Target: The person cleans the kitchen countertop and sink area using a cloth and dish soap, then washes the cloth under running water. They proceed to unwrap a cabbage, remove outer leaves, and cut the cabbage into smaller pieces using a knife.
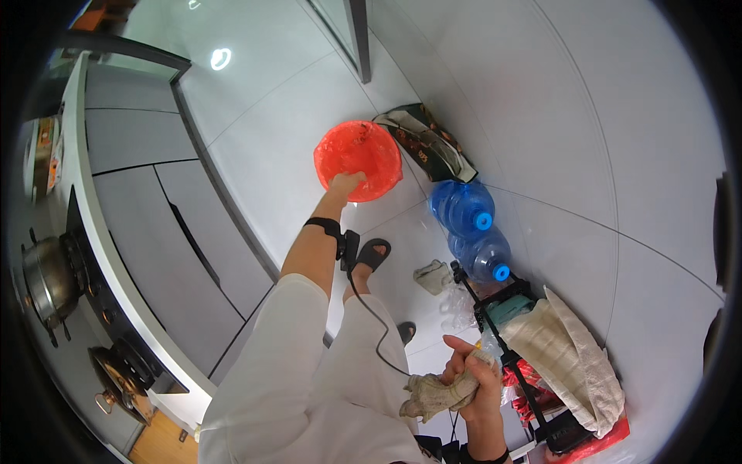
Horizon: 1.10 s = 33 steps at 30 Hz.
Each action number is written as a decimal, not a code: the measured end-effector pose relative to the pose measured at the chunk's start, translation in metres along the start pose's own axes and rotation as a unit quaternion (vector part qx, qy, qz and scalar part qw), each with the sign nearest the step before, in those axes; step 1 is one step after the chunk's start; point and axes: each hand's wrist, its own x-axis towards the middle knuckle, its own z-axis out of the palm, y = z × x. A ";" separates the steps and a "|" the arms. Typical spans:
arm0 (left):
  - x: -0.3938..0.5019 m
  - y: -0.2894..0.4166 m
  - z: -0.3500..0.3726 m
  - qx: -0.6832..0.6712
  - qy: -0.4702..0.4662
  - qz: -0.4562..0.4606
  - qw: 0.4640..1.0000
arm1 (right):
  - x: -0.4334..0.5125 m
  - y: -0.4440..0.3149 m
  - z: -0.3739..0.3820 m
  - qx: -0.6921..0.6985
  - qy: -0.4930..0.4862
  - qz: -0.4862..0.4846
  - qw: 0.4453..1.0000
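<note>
My left hand (348, 182) reaches over the near rim of a round bin lined with a red plastic bag (371, 153), which stands on the tiled floor. Its fingertips are partly lost against the red lining, so whether they pinch anything is unclear. Small dark bits show at the bin's far inner side. My right hand (481, 385), low in the view, grips a crumpled beige cloth (437, 394), its index finger sticking out. Both forearms wear black straps, and a dark cable hangs from the device on the left one.
Beside the bin lie a dark patterned bag (432, 145) and blue water bottles (464, 206). Nearer are a grey-green cloth (432, 277) and a black-framed cart (510, 354) with beige fabric. Left, a counter (124, 261) carries a metal pot (52, 281) and a lidded pan (119, 385). A door edge (358, 43) stands ahead.
</note>
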 end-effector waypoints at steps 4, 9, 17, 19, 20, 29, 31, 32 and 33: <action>0.010 0.003 -0.001 -0.091 -0.025 -0.045 0.995 | 0.011 -0.003 0.002 0.018 0.033 -0.002 0.999; 0.049 -0.024 -0.010 -0.145 0.030 0.009 0.989 | 0.004 -0.011 0.009 0.005 0.043 -0.026 0.999; -0.048 0.014 -0.050 -0.029 -0.171 0.162 0.971 | -0.036 -0.019 0.002 0.044 0.024 -0.030 0.998; -0.113 0.048 -0.046 0.016 -0.215 0.173 0.961 | -0.053 -0.022 -0.002 0.047 -0.005 -0.072 0.996; -0.144 0.062 -0.038 0.056 -0.161 0.193 0.966 | -0.062 -0.023 -0.003 0.050 -0.009 -0.096 0.994; -0.463 0.067 0.054 0.146 -0.516 0.428 0.728 | -0.188 0.016 -0.082 0.092 -0.039 -0.260 0.960; -0.538 0.043 0.078 0.177 -0.630 0.432 0.620 | -0.221 0.033 -0.105 0.113 -0.034 -0.297 0.948; -0.570 0.029 0.089 0.203 -0.673 0.428 0.567 | -0.238 0.042 -0.118 0.123 -0.024 -0.306 0.944; -0.600 0.014 0.097 0.246 -0.669 0.433 0.551 | -0.255 0.051 -0.132 0.120 -0.030 -0.345 0.930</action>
